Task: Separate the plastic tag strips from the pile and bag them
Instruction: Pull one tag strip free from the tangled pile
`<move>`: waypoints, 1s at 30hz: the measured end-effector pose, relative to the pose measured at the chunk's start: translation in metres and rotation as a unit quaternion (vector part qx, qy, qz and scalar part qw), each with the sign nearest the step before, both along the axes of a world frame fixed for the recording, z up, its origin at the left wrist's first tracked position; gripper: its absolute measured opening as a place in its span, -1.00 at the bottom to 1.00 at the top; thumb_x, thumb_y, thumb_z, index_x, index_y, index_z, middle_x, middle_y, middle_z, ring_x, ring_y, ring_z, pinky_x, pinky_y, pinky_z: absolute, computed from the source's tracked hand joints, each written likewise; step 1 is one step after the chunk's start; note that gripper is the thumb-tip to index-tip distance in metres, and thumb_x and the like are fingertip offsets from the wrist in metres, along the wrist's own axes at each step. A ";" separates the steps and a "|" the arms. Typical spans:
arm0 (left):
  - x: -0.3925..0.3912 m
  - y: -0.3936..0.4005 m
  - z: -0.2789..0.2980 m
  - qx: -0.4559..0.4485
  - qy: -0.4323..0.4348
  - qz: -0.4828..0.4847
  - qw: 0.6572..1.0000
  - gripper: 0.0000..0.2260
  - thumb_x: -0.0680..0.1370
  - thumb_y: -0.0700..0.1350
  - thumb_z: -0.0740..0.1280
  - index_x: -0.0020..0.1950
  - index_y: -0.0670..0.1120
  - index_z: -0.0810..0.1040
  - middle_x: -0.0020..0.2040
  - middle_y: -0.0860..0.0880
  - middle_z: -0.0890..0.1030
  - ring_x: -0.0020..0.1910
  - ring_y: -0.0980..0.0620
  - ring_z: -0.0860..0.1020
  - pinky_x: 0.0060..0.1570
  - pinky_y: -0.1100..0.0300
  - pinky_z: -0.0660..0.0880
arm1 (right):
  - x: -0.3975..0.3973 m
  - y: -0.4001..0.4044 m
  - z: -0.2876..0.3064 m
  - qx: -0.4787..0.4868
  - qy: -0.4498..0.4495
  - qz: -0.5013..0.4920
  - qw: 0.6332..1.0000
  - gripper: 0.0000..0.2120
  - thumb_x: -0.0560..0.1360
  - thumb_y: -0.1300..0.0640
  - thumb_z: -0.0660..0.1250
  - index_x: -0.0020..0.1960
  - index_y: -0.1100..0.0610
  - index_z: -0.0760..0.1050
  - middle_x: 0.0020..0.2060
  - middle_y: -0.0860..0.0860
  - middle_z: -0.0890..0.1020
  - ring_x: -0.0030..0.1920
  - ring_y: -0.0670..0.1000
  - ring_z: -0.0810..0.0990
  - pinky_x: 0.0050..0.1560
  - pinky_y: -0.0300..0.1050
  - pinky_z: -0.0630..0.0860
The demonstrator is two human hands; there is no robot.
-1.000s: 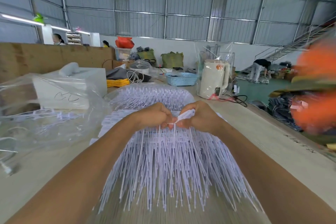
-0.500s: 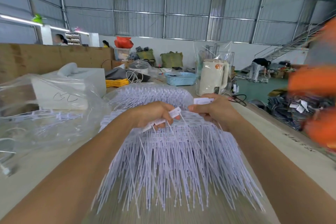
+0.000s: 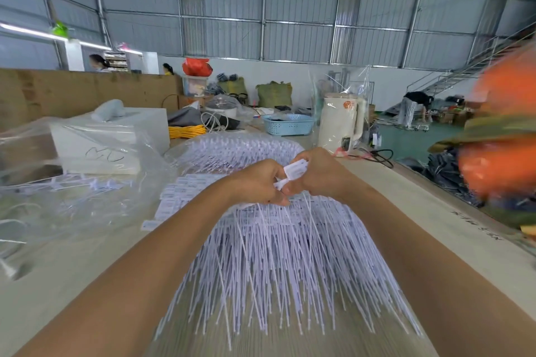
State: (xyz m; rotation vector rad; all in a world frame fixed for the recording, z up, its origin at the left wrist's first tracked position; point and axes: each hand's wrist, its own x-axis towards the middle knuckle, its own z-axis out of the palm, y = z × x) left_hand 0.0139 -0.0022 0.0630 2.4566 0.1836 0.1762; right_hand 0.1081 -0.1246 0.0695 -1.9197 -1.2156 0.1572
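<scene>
- We work at a long pale bench (image 3: 452, 240) that runs from the near edge to the far clutter.
- A wide pile of white plastic tag strips (image 3: 278, 264) lies on the bench in front of us, thin tails fanned toward the near side, flat label heads toward the far side.
- On the left we see a clear plastic bag (image 3: 72, 182), crumpled, with a few tag strips lying inside it.
- Behind the bag stands a white box (image 3: 116, 142).
- On the far right of the bench stands a cream electric kettle (image 3: 342, 122), and left of it a light blue basket (image 3: 288, 124).
- Our left hand (image 3: 261, 182) hovers over the far part of the pile, its fingers curled round a small bunch of tag strips (image 3: 290, 178).
- Our right hand (image 3: 322, 174) sits just beside the left, touching it, and grips the white heads of the same bunch, which stick up between the two hands.
- The tails of the held bunch hang down into the pile.
</scene>
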 end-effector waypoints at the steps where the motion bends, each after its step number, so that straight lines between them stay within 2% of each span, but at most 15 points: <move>1: 0.002 0.000 -0.003 0.006 -0.012 0.018 1.000 -0.80 0.41 -0.23 0.49 -0.13 -0.08 0.48 -0.22 -0.04 0.54 -0.26 0.04 0.52 -0.29 0.25 0.44 | 0.001 0.002 0.000 -0.006 -0.010 -0.012 1.000 -0.72 0.20 0.36 0.56 -0.37 0.20 0.44 -0.49 0.01 0.40 -0.51 -0.09 0.33 -0.49 -0.23 0.25; 3: 0.005 0.002 -0.006 -0.003 -0.027 0.066 0.997 -0.57 0.34 -0.22 0.54 0.07 -0.12 0.38 -0.07 -0.11 0.55 -0.10 -0.06 0.57 -0.13 0.09 0.52 | 0.001 0.005 0.000 -0.006 -0.023 -0.032 0.999 -0.76 0.19 0.33 0.57 -0.30 0.31 0.51 -0.47 0.06 0.44 -0.48 -0.03 0.35 -0.43 -0.14 0.26; 4: 0.006 0.004 -0.006 -0.026 -0.030 0.082 0.996 -0.49 0.32 -0.23 0.55 0.12 -0.14 0.33 -0.04 -0.14 0.54 -0.09 -0.09 0.58 -0.12 0.04 0.54 | 0.001 0.006 -0.001 0.000 -0.020 -0.038 0.999 -0.76 0.19 0.33 0.57 -0.26 0.34 0.53 -0.46 0.07 0.45 -0.48 -0.02 0.36 -0.44 -0.14 0.27; 5: 0.005 0.007 -0.005 -0.041 -0.031 0.081 0.995 -0.50 0.32 -0.23 0.55 0.13 -0.18 0.36 -0.07 -0.14 0.56 -0.15 -0.07 0.59 -0.17 0.05 0.56 | 0.001 0.007 -0.003 0.006 -0.011 -0.040 0.999 -0.76 0.19 0.34 0.56 -0.25 0.34 0.53 -0.47 0.06 0.46 -0.50 -0.03 0.37 -0.47 -0.16 0.28; 7: 0.004 0.010 -0.003 -0.029 -0.016 0.047 0.998 -0.69 0.37 -0.22 0.52 0.04 -0.27 0.53 -0.24 -0.10 0.60 -0.36 0.07 0.57 -0.34 0.21 0.50 | 0.002 0.008 -0.006 0.003 -0.003 -0.041 0.999 -0.79 0.21 0.34 0.55 -0.25 0.32 0.54 -0.49 0.04 0.46 -0.56 -0.08 0.36 -0.55 -0.23 0.27; 9: 0.002 0.012 -0.002 -0.034 -0.009 0.023 0.999 -0.84 0.45 -0.24 0.44 -0.07 -0.32 0.60 -0.35 -0.07 0.59 -0.49 0.18 0.51 -0.43 0.34 0.44 | 0.003 0.008 -0.008 0.003 -0.006 -0.031 1.000 -0.82 0.24 0.33 0.55 -0.30 0.27 0.54 -0.51 0.00 0.44 -0.61 -0.18 0.33 -0.58 -0.33 0.24; 12: -0.002 0.016 0.002 -0.046 -0.002 -0.009 0.999 -0.90 0.51 -0.23 0.37 -0.16 -0.24 0.61 -0.35 -0.03 0.59 -0.46 0.16 0.50 -0.37 0.30 0.45 | 0.002 0.006 -0.012 0.037 0.004 -0.005 0.999 -0.80 0.24 0.33 0.56 -0.34 0.20 0.54 -0.52 -0.07 0.43 -0.59 -0.22 0.34 -0.52 -0.39 0.25; 14: -0.005 0.022 0.006 -0.066 0.025 -0.048 0.996 -0.88 0.53 -0.26 0.33 -0.21 -0.20 0.58 -0.38 0.00 0.58 -0.42 0.12 0.48 -0.30 0.27 0.46 | -0.001 0.003 -0.016 0.055 0.007 0.022 0.998 -0.77 0.25 0.34 0.56 -0.35 0.13 0.53 -0.48 -0.07 0.46 -0.49 -0.21 0.38 -0.40 -0.32 0.30; 16: -0.009 0.028 0.007 -0.121 0.053 -0.094 0.987 -0.85 0.54 -0.33 0.28 -0.21 -0.21 0.56 -0.43 0.03 0.58 -0.45 0.13 0.47 -0.33 0.31 0.44 | -0.006 0.001 -0.023 0.095 0.038 0.066 0.993 -0.79 0.28 0.40 0.51 -0.32 0.17 0.53 -0.44 0.01 0.47 -0.40 -0.10 0.40 -0.31 -0.23 0.34; 18: -0.011 0.035 0.004 -0.180 0.056 -0.119 0.975 -0.82 0.55 -0.37 0.23 -0.19 -0.21 0.55 -0.44 0.02 0.58 -0.49 0.13 0.45 -0.39 0.32 0.42 | -0.007 -0.004 -0.027 0.150 0.062 0.073 0.984 -0.75 0.30 0.44 0.47 -0.33 0.14 0.52 -0.43 0.01 0.49 -0.41 -0.14 0.42 -0.33 -0.28 0.37; 21: -0.012 0.044 -0.008 -0.235 0.033 -0.107 0.966 -0.84 0.54 -0.37 0.21 -0.15 -0.22 0.55 -0.41 -0.01 0.58 -0.47 0.11 0.47 -0.37 0.27 0.41 | -0.004 -0.019 -0.024 0.207 0.067 0.029 0.976 -0.75 0.33 0.39 0.47 -0.33 0.09 0.53 -0.46 -0.12 0.53 -0.46 -0.21 0.44 -0.39 -0.36 0.38; 23: -0.008 0.043 -0.019 -0.196 0.035 -0.091 0.976 -0.85 0.55 -0.34 0.24 -0.15 -0.21 0.56 -0.42 0.01 0.57 -0.45 0.14 0.47 -0.35 0.26 0.40 | 0.000 -0.030 -0.016 0.194 0.085 0.011 0.977 -0.87 0.34 0.32 0.48 -0.28 0.16 0.56 -0.49 -0.12 0.54 -0.50 -0.18 0.43 -0.46 -0.36 0.37; 25: 0.000 0.038 -0.029 -0.137 0.034 -0.073 0.987 -0.88 0.56 -0.29 0.27 -0.14 -0.21 0.57 -0.36 -0.05 0.57 -0.43 0.14 0.46 -0.35 0.29 0.40 | 0.004 -0.037 -0.005 0.181 0.140 -0.013 0.973 -0.90 0.33 0.30 0.47 -0.23 0.19 0.55 -0.47 -0.05 0.53 -0.51 -0.13 0.39 -0.54 -0.34 0.33; 28: 0.011 0.034 -0.034 -0.086 0.025 -0.043 0.995 -0.91 0.55 -0.23 0.32 -0.12 -0.15 0.60 -0.34 -0.04 0.61 -0.37 0.15 0.52 -0.33 0.31 0.44 | 0.006 -0.049 0.018 0.254 0.264 -0.045 0.929 -0.81 0.32 0.33 0.44 -0.10 0.19 0.52 -0.30 0.05 0.59 -0.44 -0.09 0.49 -0.52 -0.36 0.40; 30: 0.013 0.033 -0.034 -0.038 0.033 -0.040 0.998 -0.93 0.53 -0.20 0.36 -0.06 -0.13 0.64 -0.26 -0.02 0.65 -0.20 0.09 0.59 -0.15 0.26 0.52 | 0.006 -0.061 0.037 0.279 0.288 -0.034 0.916 -0.66 0.25 0.26 0.45 0.01 0.20 0.51 -0.25 0.08 0.63 -0.36 -0.06 0.57 -0.47 -0.32 0.51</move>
